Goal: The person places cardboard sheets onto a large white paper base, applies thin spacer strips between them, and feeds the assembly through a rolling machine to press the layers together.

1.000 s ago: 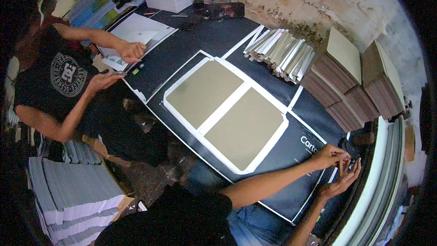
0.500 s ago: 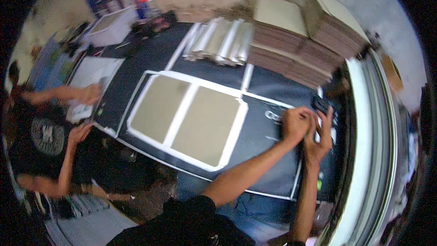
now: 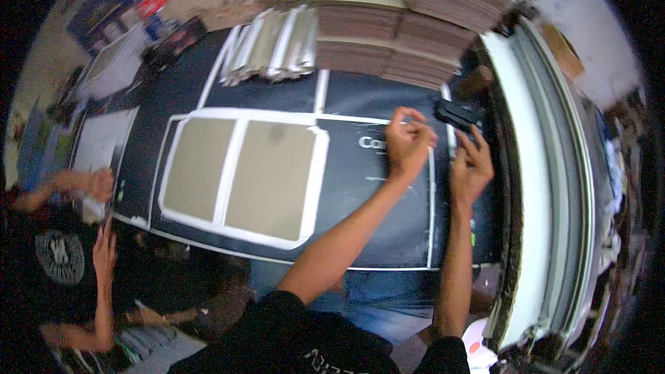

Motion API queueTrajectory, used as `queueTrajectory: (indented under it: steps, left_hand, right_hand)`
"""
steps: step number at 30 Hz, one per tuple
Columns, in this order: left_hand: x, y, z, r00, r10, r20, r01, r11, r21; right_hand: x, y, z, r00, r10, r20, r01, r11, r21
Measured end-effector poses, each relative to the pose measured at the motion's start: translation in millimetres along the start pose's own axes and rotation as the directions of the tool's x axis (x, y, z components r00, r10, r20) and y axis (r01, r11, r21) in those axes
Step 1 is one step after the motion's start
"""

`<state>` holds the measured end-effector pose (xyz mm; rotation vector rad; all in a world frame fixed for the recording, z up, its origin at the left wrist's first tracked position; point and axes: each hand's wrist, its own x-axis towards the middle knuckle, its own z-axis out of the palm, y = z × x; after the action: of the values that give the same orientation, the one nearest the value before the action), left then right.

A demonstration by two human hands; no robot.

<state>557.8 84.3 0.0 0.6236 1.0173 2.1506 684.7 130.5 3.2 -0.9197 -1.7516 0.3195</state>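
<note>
My left hand (image 3: 410,145) hovers over the right part of the black table mat, fingers curled in toward the thumb; whatever they may pinch is too small to make out. Beside it my right hand (image 3: 472,170) has its fingers bent but apart, nothing visible between them. Just beyond its fingertips lies a black block-shaped object (image 3: 458,113) whose kind is unclear. Left of my hands, a white-bordered sheet (image 3: 313,187) lies flat, bearing two grey-beige board panels (image 3: 271,176) side by side, with a white strip between them.
Rolled or folded strips (image 3: 270,45) lie at the back, beside tall stacks of brown boards (image 3: 357,21). A long white-and-grey rail (image 3: 516,187) borders the right side. At the left, a co-worker's hands (image 3: 102,183) are over a pale sheet (image 3: 104,138).
My hands, close together before, have drawn apart, and the right hand's fingers have loosened. The whole view has shifted, with the table things now farther left.
</note>
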Motion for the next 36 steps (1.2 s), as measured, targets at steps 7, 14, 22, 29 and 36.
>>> queueTrajectory:
  steps: [7,14,22,29,36]
  left_hand:
    - [-8.0,-5.7,-3.8,0.993,0.011,0.115,-0.017,0.998,0.057]
    - [-3.0,-38.1,14.2,0.982,-0.144,0.119,0.176,0.928,-0.329]
    - [-12.2,-48.2,19.3,0.881,-0.321,0.348,0.255,0.941,0.223]
    - [-40.7,-18.8,33.9,0.808,0.061,0.587,-0.376,0.819,0.434]
    - [-39.5,-12.9,34.7,0.878,-0.001,0.478,-0.249,0.854,0.458]
  right_hand:
    - [-5.9,11.5,-4.4,0.998,0.064,0.025,-0.063,0.998,-0.016]
    - [1.4,1.1,0.5,0.964,0.261,0.04,-0.26,0.965,-0.035]
    - [3.0,-131.5,28.5,0.85,-0.299,0.434,0.272,0.954,0.125]
    - [-5.3,-182.2,86.3,0.399,-0.397,0.826,0.243,0.915,0.322]
    - [-15.2,-183.2,112.1,0.358,-0.355,0.863,0.321,0.915,0.244]
